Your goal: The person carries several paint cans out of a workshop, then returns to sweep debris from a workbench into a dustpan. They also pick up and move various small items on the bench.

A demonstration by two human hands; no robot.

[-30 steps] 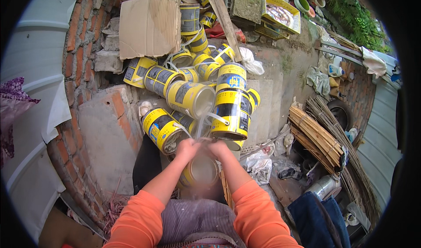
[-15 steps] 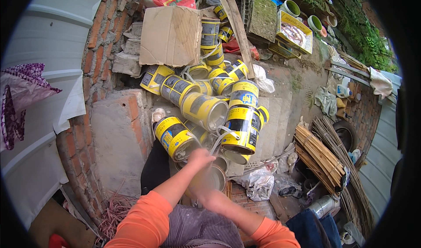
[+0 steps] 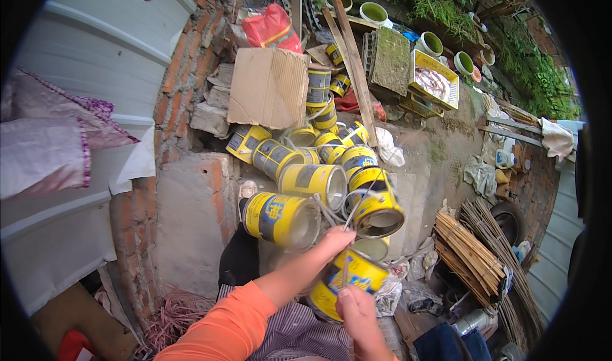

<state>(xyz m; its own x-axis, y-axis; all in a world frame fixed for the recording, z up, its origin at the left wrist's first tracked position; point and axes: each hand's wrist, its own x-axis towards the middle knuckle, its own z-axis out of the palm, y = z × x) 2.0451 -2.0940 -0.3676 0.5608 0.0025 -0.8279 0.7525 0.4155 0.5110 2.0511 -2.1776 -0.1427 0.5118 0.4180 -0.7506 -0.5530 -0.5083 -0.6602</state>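
Note:
Several yellow and black paint cans with pale handles lie in a heap before me. My left hand [image 3: 336, 240] is closed on a thin pale cord [image 3: 352, 214], which runs up towards an open-mouthed can [image 3: 377, 205]. Just below, a tilted yellow can [image 3: 357, 275] hangs close to my lap. My right hand [image 3: 359, 313] is at its near side, thumb pressed on a thin grey strip; whether this is the same cord or the can's handle, I cannot tell. To the left of my left hand lies another can [image 3: 274, 217] on its side, its mouth towards me.
A cardboard box [image 3: 268, 87] stands behind the heap. Right of it leans a wooden plank [image 3: 354, 67], with a yellow crate [image 3: 437, 80] beyond. Bundled sticks [image 3: 468, 256] lie at right. A concrete slab [image 3: 188, 224] and brick wall are at left.
My view has shifted, so the heap sits lower in it. The right hand has come up beside a yellow can now raised near my lap. The left hand pulls the cord taut.

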